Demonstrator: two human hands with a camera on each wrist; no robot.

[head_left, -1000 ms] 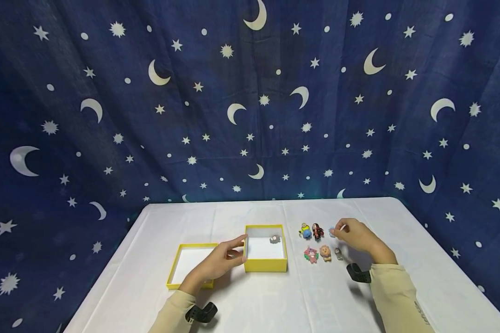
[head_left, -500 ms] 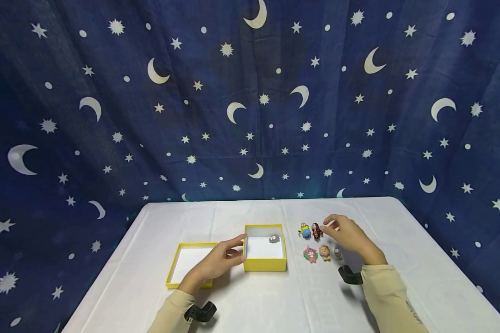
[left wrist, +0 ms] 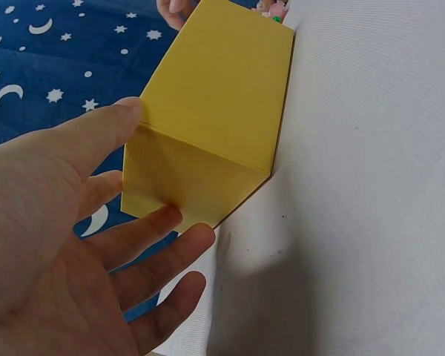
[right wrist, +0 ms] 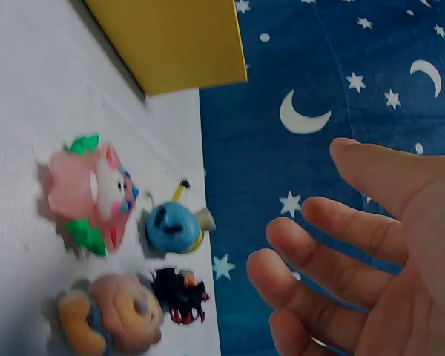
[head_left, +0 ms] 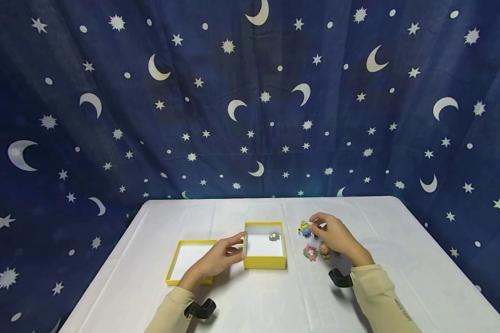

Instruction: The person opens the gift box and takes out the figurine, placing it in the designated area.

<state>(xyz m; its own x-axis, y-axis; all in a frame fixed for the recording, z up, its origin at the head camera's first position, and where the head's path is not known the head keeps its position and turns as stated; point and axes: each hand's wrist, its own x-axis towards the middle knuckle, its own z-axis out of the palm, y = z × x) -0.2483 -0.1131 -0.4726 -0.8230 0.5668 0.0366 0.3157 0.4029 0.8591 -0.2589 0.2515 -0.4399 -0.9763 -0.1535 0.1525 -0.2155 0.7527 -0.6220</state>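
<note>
My left hand (head_left: 218, 256) rests against the left wall of an open yellow box (head_left: 264, 262). In the left wrist view its thumb touches near a corner and its loosely straight fingers lie along the side. A small grey figurine (head_left: 274, 237) lies inside the white interior. Above the toy figurines hovers my right hand (head_left: 335, 233), thumb and fingers apart, with nothing visible between them. Closest are a blue-and-yellow minion figurine (right wrist: 174, 226) and a dark-haired figurine (right wrist: 179, 297). A pink starfish-like figurine (head_left: 310, 252) and a lion-like figurine (head_left: 324, 251) sit nearer me.
A shallow yellow-rimmed lid (head_left: 187, 259) lies left of the box, partly behind my left hand. White cloth covers the table (head_left: 275, 300). A dark blue star-and-moon curtain (head_left: 216, 115) hangs behind it. My right hand hides some figurines.
My right hand has moved left over the back row, from the light blue figurine past the dark-haired one toward the minion. My left hand stays at the box.
</note>
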